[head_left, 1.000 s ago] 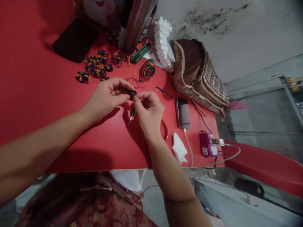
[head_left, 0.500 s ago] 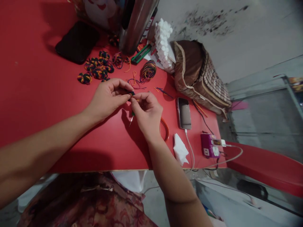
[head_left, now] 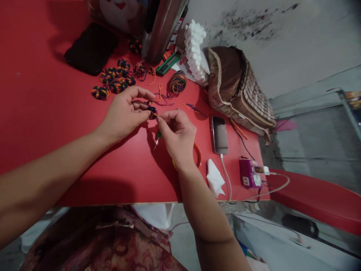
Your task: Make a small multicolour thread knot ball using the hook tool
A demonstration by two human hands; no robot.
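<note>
Between the fingertips of my left hand [head_left: 127, 111] is a small dark multicoloured yarn piece [head_left: 152, 112]. My right hand [head_left: 178, 133] pinches an orange strand at the right edge of that piece. Below the right fingers a thin metal hook tool with a green handle [head_left: 159, 134] shows, its tip pointing down toward the table; whether the hand touches it I cannot tell. Past my left hand lie several finished-looking yarn rosettes [head_left: 118, 86] in the same colours. A wound yarn ball [head_left: 177, 81] with loose strands sits beyond my fingertips.
On the red table [head_left: 56, 131] are a black flat case [head_left: 91, 49], a green box cutter [head_left: 168, 64], a metal flask [head_left: 160, 34] and a brown bag [head_left: 237, 86]. To the right lie a phone [head_left: 219, 135], orange-handled scissors [head_left: 198, 154], white tissue [head_left: 215, 178] and a purple power box [head_left: 250, 173].
My left hand has shifted slightly left and opened its upper fingers, so more of the yarn piece shows. The fingertips of my two hands are farther apart.
</note>
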